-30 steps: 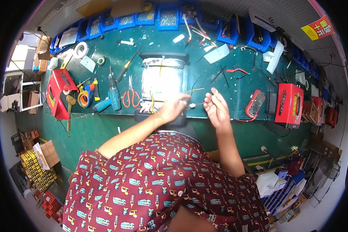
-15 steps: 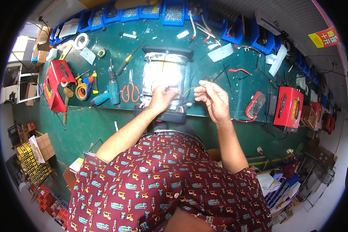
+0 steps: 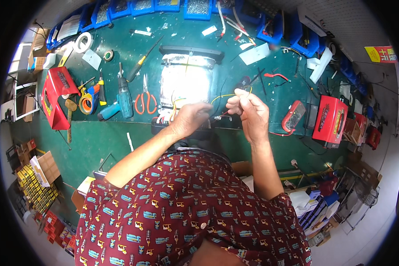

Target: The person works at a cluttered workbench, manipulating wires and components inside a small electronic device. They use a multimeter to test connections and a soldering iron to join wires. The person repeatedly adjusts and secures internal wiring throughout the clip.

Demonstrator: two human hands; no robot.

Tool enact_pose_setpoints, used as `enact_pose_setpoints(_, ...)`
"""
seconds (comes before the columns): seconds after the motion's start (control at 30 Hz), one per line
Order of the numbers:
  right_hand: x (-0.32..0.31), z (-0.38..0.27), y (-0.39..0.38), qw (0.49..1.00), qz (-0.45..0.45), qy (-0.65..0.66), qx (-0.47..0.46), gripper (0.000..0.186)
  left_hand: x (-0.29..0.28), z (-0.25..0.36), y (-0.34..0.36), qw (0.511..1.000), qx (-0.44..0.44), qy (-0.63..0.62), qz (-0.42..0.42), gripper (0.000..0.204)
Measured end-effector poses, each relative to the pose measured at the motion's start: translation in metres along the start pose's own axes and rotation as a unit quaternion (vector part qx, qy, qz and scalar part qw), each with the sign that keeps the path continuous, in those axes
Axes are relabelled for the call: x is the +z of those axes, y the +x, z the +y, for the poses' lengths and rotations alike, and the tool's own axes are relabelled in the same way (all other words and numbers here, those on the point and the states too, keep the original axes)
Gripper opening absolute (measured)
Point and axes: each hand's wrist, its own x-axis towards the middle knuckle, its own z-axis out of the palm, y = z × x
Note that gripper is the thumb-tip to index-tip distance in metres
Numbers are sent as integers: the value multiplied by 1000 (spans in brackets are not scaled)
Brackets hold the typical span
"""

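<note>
A silvery, glare-lit wrapped pack [image 3: 186, 80] with dark end pieces [image 3: 191, 52] lies on the green bench [image 3: 150, 62], with several wires at its near end. My left hand [image 3: 192, 117] is closed at its near right corner; whatever its curled fingers grip is hidden. My right hand [image 3: 251, 115], just right of the pack, pinches a thin yellow wire [image 3: 224, 95] between thumb and index finger, other fingers curled. The wire runs across from the pack and loops past the fingertips. A short red wire dangles below, between both hands.
To the left lie orange scissors [image 3: 145, 102], a teal drill [image 3: 122, 104], a screwdriver [image 3: 137, 67], tape dispenser [image 3: 88, 101] and red metal cover [image 3: 56, 97]. Right: red multimeter [image 3: 292, 116], red machine [image 3: 329, 119]. Blue bins [image 3: 197, 9] line the back, with loose wires and paper.
My right hand has risen, turned slightly and now holds the yellow wire up. My left hand has drawn a little toward the pack's near corner, fingers curled. The view has shifted slightly.
</note>
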Motion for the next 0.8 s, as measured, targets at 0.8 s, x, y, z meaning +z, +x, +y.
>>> enact_pose_setpoints(0.8,-36,54,4,958,228,-124,123,48,31,-12,47,989,-29,20,-145,16)
